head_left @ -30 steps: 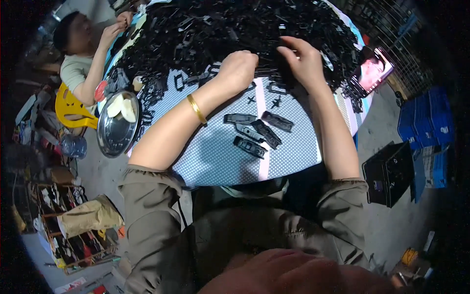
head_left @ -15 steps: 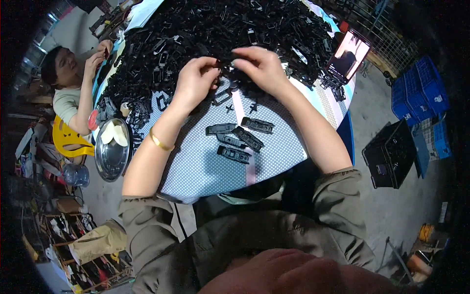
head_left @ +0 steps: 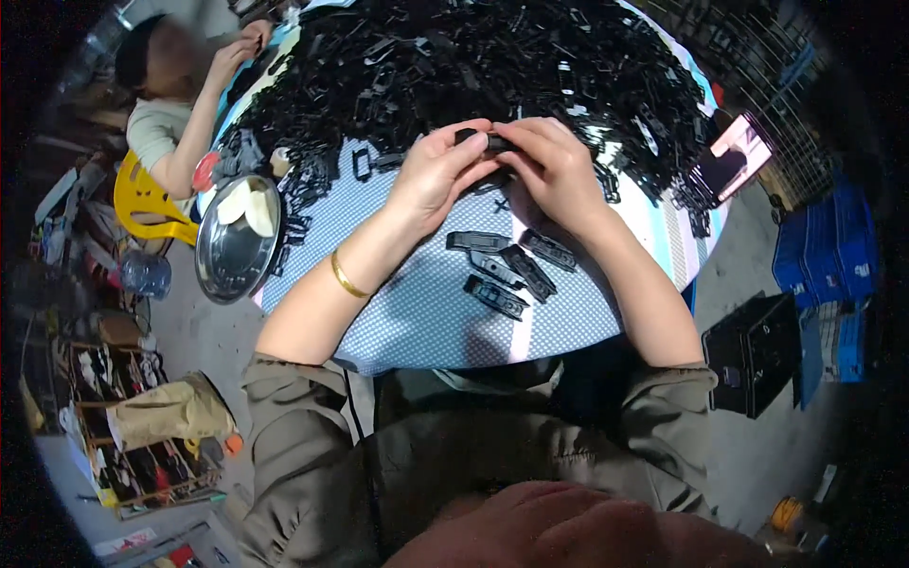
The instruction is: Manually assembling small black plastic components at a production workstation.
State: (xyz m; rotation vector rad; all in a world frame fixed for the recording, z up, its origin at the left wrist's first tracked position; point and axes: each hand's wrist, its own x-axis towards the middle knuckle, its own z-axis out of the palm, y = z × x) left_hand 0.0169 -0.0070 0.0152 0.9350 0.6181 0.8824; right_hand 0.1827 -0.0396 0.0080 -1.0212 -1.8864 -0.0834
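My left hand (head_left: 437,175) and my right hand (head_left: 557,168) meet over the near edge of a large heap of small black plastic parts (head_left: 407,80). Between their fingertips they grip a dark plastic part (head_left: 496,143), mostly covered by the fingers. Just below the hands, a small black cross-shaped piece (head_left: 502,204) lies on the patterned tablecloth (head_left: 398,317). Nearer to me rests a loose group of several long black plastic housings (head_left: 528,271). A rectangular black frame (head_left: 361,164) sits at the heap's edge, left of my left hand.
An oval metal tray (head_left: 227,276) with pale pieces stands at the table's left edge. A phone (head_left: 737,163) leans on the right side. Another person (head_left: 163,133) sits at the left by a yellow chair (head_left: 142,204). Blue crates (head_left: 824,246) and a black case (head_left: 755,355) stand on the right.
My hands were apart, picking at the heap; they have come together and nearer to me, holding a dark part between them. The whole view has shifted a little.
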